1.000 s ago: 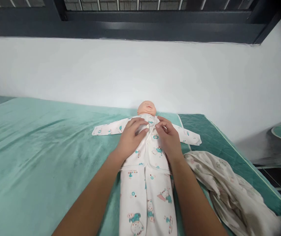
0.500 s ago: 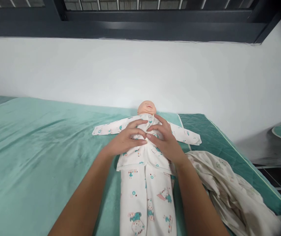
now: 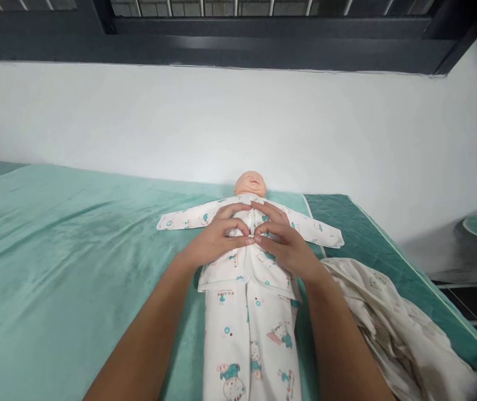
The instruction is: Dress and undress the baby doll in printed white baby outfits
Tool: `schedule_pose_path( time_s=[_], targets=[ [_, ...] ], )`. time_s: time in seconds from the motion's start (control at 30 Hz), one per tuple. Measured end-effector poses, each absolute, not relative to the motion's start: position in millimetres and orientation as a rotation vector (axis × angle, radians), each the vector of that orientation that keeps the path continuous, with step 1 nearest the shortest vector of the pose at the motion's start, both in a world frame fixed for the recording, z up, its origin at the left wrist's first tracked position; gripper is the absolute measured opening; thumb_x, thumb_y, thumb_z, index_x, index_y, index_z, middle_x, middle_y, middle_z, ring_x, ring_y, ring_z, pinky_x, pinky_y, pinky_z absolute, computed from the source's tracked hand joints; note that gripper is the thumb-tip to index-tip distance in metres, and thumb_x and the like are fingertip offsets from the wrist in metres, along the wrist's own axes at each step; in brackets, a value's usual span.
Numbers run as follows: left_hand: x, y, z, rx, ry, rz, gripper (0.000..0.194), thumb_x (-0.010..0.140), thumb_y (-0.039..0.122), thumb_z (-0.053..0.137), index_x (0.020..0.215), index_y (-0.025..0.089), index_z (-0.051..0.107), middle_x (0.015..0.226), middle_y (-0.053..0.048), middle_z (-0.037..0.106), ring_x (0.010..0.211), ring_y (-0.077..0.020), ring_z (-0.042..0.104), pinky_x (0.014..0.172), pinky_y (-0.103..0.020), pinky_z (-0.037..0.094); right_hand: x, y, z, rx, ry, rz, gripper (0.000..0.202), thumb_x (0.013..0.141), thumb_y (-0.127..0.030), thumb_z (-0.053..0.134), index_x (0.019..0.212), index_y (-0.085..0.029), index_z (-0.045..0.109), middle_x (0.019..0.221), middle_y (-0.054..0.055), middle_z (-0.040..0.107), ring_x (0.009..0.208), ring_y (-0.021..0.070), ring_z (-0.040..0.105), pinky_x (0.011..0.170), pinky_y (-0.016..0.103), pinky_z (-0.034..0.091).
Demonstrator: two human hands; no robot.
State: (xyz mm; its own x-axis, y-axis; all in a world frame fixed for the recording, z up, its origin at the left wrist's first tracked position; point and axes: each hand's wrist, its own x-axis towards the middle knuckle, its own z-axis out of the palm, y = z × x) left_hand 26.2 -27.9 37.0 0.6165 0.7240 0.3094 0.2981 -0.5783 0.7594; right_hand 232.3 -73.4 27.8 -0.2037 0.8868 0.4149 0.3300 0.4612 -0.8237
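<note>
A baby doll [image 3: 250, 182] lies face up, its head toward the wall. It wears a white printed shirt [image 3: 222, 274] with sleeves spread to both sides, above matching trousers [image 3: 230, 340]. My left hand [image 3: 217, 236] rests at the shirt's front, thumb and fingertips closed on the fabric edge at the middle. From the other side my right hand [image 3: 282, 236] meets it, its thumb and fingers pinching the opposite edge of the shirt front. The fingertips almost touch, and whatever fastening lies between them is hidden.
A crumpled white cloth [image 3: 389, 312] lies to the right of the doll. Beneath everything spreads a green bed cover [image 3: 75, 289], with a darker green quilted mat [image 3: 347, 223] at the right. Behind stand a white wall [image 3: 222, 122] and a dark window frame [image 3: 263, 44].
My right hand has come down slightly along the shirt front, its fingertips now level with the left ones. My left hand has hardly moved.
</note>
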Motion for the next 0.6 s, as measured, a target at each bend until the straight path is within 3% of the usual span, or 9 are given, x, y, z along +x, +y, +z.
schedule_pose_path(
  time_s=[0.37, 0.5, 0.6],
  targets=[
    [29, -28, 34, 2.211, 0.795, 0.862, 0.018, 0.087, 0.043, 0.065, 0.084, 0.026, 0.069, 0.148, -0.002, 0.045, 0.143, -0.0258, 0.036, 0.119, -0.046, 0.031, 234, -74, 29, -1.026, -1.719, 0.847, 0.024, 0.089, -0.045, 0.063, 0.075, -0.029, 0.072, 0.153, -0.006, 0.044, 0.15, 0.0277, 0.021, 0.121, 0.053, 0.019],
    [23, -26, 38, 2.191, 0.718, 0.754, 0.016, 0.091, 0.039, 0.06, 0.097, 0.03, 0.073, 0.154, 0.0, 0.04, 0.147, -0.0246, 0.031, 0.111, -0.042, 0.042, 232, -72, 27, -1.041, -1.681, 0.837, 0.025, 0.091, -0.042, 0.061, 0.071, -0.028, 0.07, 0.152, -0.006, 0.046, 0.149, 0.0264, 0.024, 0.121, 0.052, 0.018],
    [19, -24, 39, 2.219, 0.682, 0.732, 0.017, 0.092, 0.035, 0.059, 0.102, 0.032, 0.073, 0.155, 0.001, 0.04, 0.148, -0.0246, 0.03, 0.115, -0.043, 0.039, 231, -72, 27, -1.037, -1.652, 0.849, 0.025, 0.09, -0.042, 0.061, 0.071, -0.028, 0.07, 0.151, -0.006, 0.047, 0.148, 0.0261, 0.026, 0.122, 0.051, 0.019]
  ],
)
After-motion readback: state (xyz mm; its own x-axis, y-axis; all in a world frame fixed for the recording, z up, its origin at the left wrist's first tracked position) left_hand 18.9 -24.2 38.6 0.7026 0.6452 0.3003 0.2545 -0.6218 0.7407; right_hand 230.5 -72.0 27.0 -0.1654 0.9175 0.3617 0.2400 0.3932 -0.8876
